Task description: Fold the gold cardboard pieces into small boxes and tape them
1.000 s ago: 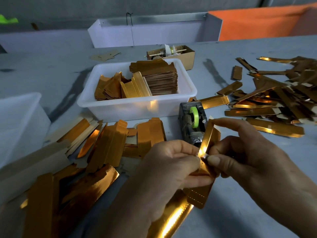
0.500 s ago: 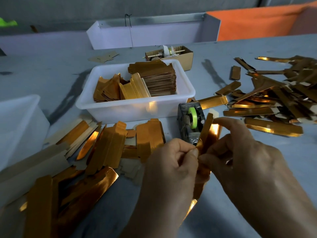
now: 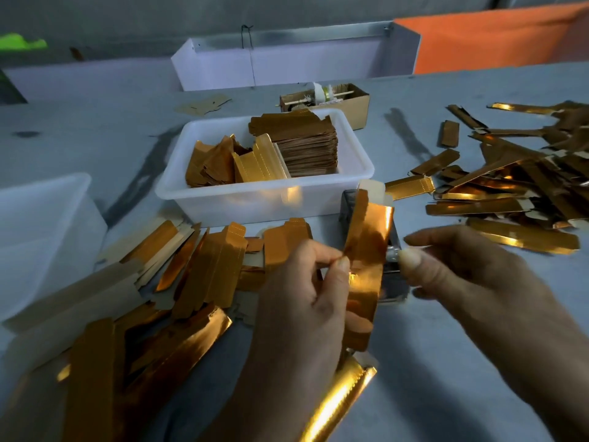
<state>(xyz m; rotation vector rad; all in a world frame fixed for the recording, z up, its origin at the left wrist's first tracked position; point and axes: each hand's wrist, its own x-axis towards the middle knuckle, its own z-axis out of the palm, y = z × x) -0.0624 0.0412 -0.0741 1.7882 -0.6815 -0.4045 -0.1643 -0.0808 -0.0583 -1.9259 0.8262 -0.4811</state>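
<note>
My left hand [image 3: 302, 298] pinches a long gold cardboard piece [image 3: 366, 250] by its left edge and holds it upright, folded into a narrow sleeve. My right hand [image 3: 462, 275] is off the piece, just to its right. Its thumb and forefinger are slightly apart at the front end of the dark tape dispenser [image 3: 393, 288], which is mostly hidden behind the piece. I cannot tell whether they touch tape. Flat gold pieces [image 3: 210, 269] lie spread on the table to the left.
A white tub [image 3: 255, 189] behind the dispenser holds a stack of gold blanks [image 3: 306, 145]. Several folded gold boxes [image 3: 510, 186] are piled at the right. Another white tub [image 3: 41, 224] stands at the left, a small cardboard box [image 3: 357, 100] farther back.
My right hand has let go of the gold piece and moved right to the dispenser. My left hand has turned the piece upright, its shiny face toward me.
</note>
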